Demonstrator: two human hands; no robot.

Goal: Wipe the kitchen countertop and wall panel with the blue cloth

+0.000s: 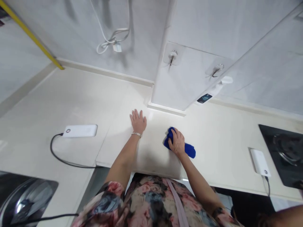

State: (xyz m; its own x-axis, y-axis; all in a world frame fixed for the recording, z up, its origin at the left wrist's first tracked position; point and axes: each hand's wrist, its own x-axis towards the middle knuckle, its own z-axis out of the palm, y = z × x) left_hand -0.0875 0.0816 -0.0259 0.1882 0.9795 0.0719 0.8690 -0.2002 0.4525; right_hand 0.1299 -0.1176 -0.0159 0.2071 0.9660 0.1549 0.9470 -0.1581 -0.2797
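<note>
My left hand (138,122) lies flat on the cream countertop (123,148), palm down with the fingers spread, a bracelet at its wrist. It holds nothing. To its right, my right hand (177,142) presses on a bunched blue cloth (190,150), with curled fingers gripping it against the counter. Part of the cloth sticks out on both sides of the hand; what lies under the palm is hidden. A wall corner juts out onto the counter just beyond both hands.
White power banks with black cables lie left (80,130) and right (259,161). Black hobs flank the counter, right (267,142) and lower left (50,186). A white bottle-like item (215,90) is by the wall. Hooks (173,56) and a white cord (113,41) hang above. Someone's arm shows lower right.
</note>
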